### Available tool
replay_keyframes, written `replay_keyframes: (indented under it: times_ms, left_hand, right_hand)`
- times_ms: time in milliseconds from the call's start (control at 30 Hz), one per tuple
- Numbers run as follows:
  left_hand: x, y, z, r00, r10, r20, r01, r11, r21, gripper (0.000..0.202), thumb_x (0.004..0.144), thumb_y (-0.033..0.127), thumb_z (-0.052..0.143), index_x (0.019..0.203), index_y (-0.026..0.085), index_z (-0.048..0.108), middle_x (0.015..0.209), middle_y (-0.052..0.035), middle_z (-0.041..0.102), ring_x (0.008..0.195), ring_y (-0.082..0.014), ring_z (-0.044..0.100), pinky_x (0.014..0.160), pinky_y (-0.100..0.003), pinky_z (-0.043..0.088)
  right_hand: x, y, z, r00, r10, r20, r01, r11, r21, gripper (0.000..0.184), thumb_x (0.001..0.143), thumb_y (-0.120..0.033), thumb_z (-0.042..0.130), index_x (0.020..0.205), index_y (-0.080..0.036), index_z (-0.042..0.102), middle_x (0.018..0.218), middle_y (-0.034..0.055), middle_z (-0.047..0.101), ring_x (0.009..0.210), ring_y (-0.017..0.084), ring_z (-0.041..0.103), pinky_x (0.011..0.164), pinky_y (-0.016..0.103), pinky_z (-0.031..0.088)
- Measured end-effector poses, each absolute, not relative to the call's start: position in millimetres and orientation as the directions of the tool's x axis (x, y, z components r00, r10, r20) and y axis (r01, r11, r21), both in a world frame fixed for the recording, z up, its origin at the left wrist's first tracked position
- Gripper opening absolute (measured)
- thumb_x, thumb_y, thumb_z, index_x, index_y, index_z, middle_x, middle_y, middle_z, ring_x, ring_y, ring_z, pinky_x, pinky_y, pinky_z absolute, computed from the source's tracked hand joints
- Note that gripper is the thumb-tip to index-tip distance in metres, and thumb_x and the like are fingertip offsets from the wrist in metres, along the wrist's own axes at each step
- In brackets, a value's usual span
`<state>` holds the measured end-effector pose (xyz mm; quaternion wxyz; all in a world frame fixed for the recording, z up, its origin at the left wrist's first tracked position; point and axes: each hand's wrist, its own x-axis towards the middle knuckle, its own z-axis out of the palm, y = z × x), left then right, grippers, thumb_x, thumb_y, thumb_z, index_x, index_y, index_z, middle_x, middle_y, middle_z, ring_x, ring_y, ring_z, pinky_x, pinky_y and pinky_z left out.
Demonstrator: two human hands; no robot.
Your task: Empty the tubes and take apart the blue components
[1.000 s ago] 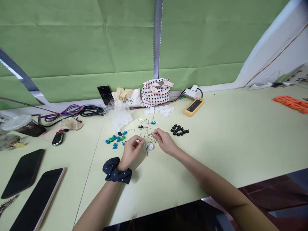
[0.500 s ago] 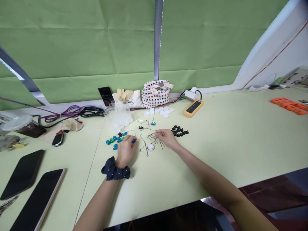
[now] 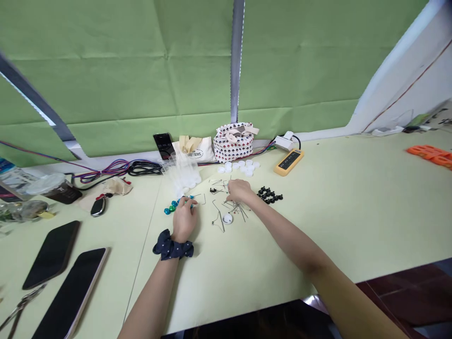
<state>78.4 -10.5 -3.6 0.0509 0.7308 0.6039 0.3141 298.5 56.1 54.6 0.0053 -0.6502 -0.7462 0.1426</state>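
Note:
My left hand [image 3: 185, 219], with a dark dotted scrunchie [image 3: 172, 246] at its wrist, is low over a cluster of small blue and green metallic pieces [image 3: 172, 206]. Its fingers are closed, and a bit of blue shows at the fingertips. My right hand [image 3: 239, 190] reaches over thin bent metal wires [image 3: 240, 212], fingertips curled down and closed. Whatever they pinch is hidden. Between the hands lie a bent wire [image 3: 218, 215] and a round white cap [image 3: 228, 218]. A small black piece [image 3: 213, 190] on a wire sits left of my right fingertips.
Small black parts [image 3: 270, 195] lie right of my right hand. Behind are clear tubes [image 3: 181, 173], white caps [image 3: 243, 165], a patterned pouch [image 3: 233, 147] and a yellow power strip [image 3: 288, 162]. Two phones [image 3: 52, 254], [image 3: 72, 294] and a key fob [image 3: 98, 206] are at left.
My right hand has moved away from me, from the wire pile toward the pieces behind it, and now covers a blue one. My left hand has shifted slightly left. The view has shifted a little.

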Motion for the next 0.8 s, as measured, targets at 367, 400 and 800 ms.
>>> replay_keyframes:
  times_ms: [367, 400, 800]
  left_hand:
    - [97, -23, 3, 0.166, 0.897, 0.409, 0.795, -0.367, 0.483, 0.017, 0.083, 0.017, 0.047, 0.094, 0.018, 0.061, 0.105, -0.0092, 0.055, 0.083, -0.0217, 0.058, 0.076, -0.036, 0.046]
    - [97, -23, 2, 0.166, 0.9, 0.403, 0.795, -0.364, 0.485, 0.017, 0.083, 0.017, 0.048, 0.094, 0.018, 0.061, 0.105, -0.0091, 0.055, 0.082, -0.0214, 0.058, 0.075, -0.035, 0.046]
    - [97, -19, 1, 0.083, 0.904, 0.419, 0.716, -0.347, 0.606, 0.017, 0.084, 0.023, 0.05, 0.094, 0.017, 0.062, 0.095, -0.0071, 0.058, 0.066, -0.0157, 0.053, 0.069, -0.032, 0.046]
  right_hand:
    - [333, 63, 68, -0.319, 0.933, -0.168, 0.937, 0.284, -0.204, 0.025, 0.083, -0.033, 0.058, 0.068, -0.014, 0.067, 0.071, 0.0109, 0.067, 0.069, 0.021, 0.063, 0.063, 0.028, 0.042]
    - [333, 64, 71, -0.309, 0.938, -0.159, 0.941, 0.277, -0.197, 0.02, 0.079, -0.03, 0.062, 0.069, -0.014, 0.068, 0.073, 0.0117, 0.067, 0.072, 0.023, 0.063, 0.064, 0.029, 0.042]
    - [268, 78, 41, -0.364, 0.931, -0.031, 0.908, 0.347, -0.235, 0.023, 0.073, -0.031, 0.069, 0.092, -0.019, 0.07, 0.095, 0.0092, 0.07, 0.092, 0.023, 0.063, 0.072, 0.026, 0.043]
